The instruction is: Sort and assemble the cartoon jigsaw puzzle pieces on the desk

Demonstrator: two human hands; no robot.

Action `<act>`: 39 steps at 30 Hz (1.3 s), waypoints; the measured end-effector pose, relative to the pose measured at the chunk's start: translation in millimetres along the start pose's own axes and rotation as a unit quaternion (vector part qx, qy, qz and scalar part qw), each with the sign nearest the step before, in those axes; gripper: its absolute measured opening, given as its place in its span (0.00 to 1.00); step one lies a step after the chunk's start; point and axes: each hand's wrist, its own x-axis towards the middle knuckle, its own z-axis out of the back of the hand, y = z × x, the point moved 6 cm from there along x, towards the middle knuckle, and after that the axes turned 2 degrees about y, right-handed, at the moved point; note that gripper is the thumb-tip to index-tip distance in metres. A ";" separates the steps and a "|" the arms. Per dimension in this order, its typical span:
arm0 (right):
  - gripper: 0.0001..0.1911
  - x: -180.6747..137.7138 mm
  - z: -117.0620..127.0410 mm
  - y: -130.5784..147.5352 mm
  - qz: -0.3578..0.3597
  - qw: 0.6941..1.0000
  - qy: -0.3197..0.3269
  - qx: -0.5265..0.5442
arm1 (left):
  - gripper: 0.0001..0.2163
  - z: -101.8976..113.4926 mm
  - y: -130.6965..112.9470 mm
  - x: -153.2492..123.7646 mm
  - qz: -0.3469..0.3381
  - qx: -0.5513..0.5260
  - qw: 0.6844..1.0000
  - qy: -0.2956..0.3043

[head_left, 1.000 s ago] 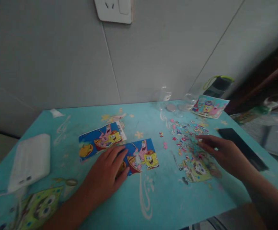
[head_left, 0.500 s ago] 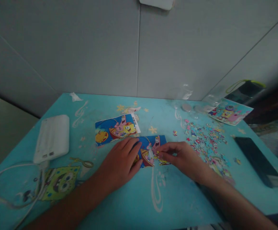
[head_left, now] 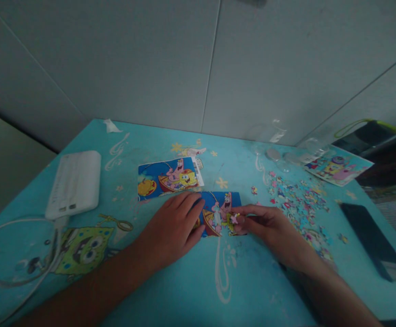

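A partly joined jigsaw puzzle (head_left: 218,202), blue with cartoon figures in a boat, lies in the middle of the table. My left hand (head_left: 170,227) rests flat over its left part, fingers stretched out, hiding what is beneath. Between the thumb and index finger of my right hand (head_left: 269,229) is a small puzzle piece (head_left: 234,219), pinkish and white on the side that shows. It is held over the right part of the puzzle, where a gap shows the table. Just behind lies a picture card (head_left: 168,178) with the same scene.
Loose puzzle pieces (head_left: 302,204) spread to the right, beside a dark phone (head_left: 371,240). Clear containers (head_left: 313,150) and a second card (head_left: 341,165) stand at the back right. A white power bank (head_left: 75,184) with cables (head_left: 56,254) lies left. A wall (head_left: 132,68) rises behind.
The view has tilted and shifted slightly. My right hand has turned the puzzle piece, which shows more clearly at the fingertips. My left hand stays on the puzzle.
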 end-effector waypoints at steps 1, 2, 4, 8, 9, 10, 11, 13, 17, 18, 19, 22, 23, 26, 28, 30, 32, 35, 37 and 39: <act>0.16 -0.4 0.4 -0.7 -0.005 1.000 0.001 0.008 | 0.21 0.3 -0.2 0.2 0.000 0.001 1.000 0.000; 0.16 -0.7 0.8 -1.2 -0.008 1.000 0.000 0.012 | 0.21 0.5 -0.4 0.4 0.000 0.003 1.000 0.002; 0.16 -0.9 1.7 -1.9 -0.011 1.000 -0.002 0.003 | 0.22 0.9 -0.9 0.7 0.001 0.006 1.000 0.005; 0.15 -2.1 2.1 1.8 0.016 0.997 -0.014 -0.071 | 0.22 1.1 -1.6 0.2 0.003 0.009 1.000 0.010; 0.14 -2.8 1.5 3.7 0.031 0.995 -0.016 -0.092 | 0.22 0.9 -1.5 -0.1 0.004 0.009 1.000 0.011; 0.14 -3.6 0.9 5.7 0.046 0.992 -0.019 -0.115 | 0.22 0.7 -1.4 -0.4 0.005 0.009 1.000 0.012; 0.13 -4.4 0.6 7.6 0.060 0.988 -0.025 -0.137 | 0.22 0.4 -1.0 -0.6 0.006 0.010 1.000 0.013; 0.11 -5.9 0.5 10.5 0.083 0.980 -0.038 -0.176 | 0.21 -0.2 -0.6 -0.5 0.006 0.009 1.000 0.014; 0.12 -7.2 2.1 11.7 0.106 0.969 -0.052 -0.219 | 0.21 0.4 -0.6 0.5 0.000 0.000 1.000 0.004; 0.12 -7.2 2.7 11.2 0.108 0.967 -0.053 -0.227 | 0.21 0.9 -0.7 0.6 -0.001 -0.002 1.000 0.001; 0.12 -7.1 3.4 10.5 0.109 0.965 -0.055 -0.233 | 0.21 1.4 -0.9 0.7 -0.001 -0.002 1.000 -0.002; 0.12 -6.4 4.0 8.6 0.113 0.961 -0.055 -0.245 | 0.21 2.0 -0.9 0.7 0.000 -0.001 1.000 -0.002; 0.12 -6.0 3.6 8.2 0.115 0.961 -0.056 -0.247 | 0.21 2.2 -0.9 0.7 0.001 0.000 1.000 -0.001; 0.11 -4.4 0.7 7.7 0.124 0.958 -0.062 -0.251 | 0.21 2.8 -1.2 0.9 0.001 0.001 1.000 0.000; 0.11 -3.0 -3.0 7.7 0.134 0.957 -0.065 -0.249 | 0.21 3.5 -1.5 1.0 0.001 0.002 1.000 -0.001; 0.11 -1.5 -8.0 7.4 0.145 0.956 -0.067 -0.246 | 0.21 3.7 -1.6 0.7 0.002 0.002 1.000 -0.001; 0.11 -0.3 -13.6 7.3 0.157 0.954 -0.070 -0.247 | 0.21 3.3 -1.7 0.2 0.003 0.000 1.000 0.000; 0.11 1.2 -22.3 6.8 0.168 0.946 -0.073 -0.267 | 0.21 1.7 -1.8 -0.4 0.004 -0.001 1.000 0.005; 0.11 1.7 -27.0 6.7 0.172 0.939 -0.077 -0.289 | 0.21 1.1 -1.9 -0.4 0.005 -0.002 1.000 0.005; 0.11 1.5 -29.6 7.0 0.176 0.931 -0.083 -0.309 | 0.21 1.5 -2.1 -0.1 0.004 -0.004 1.000 0.003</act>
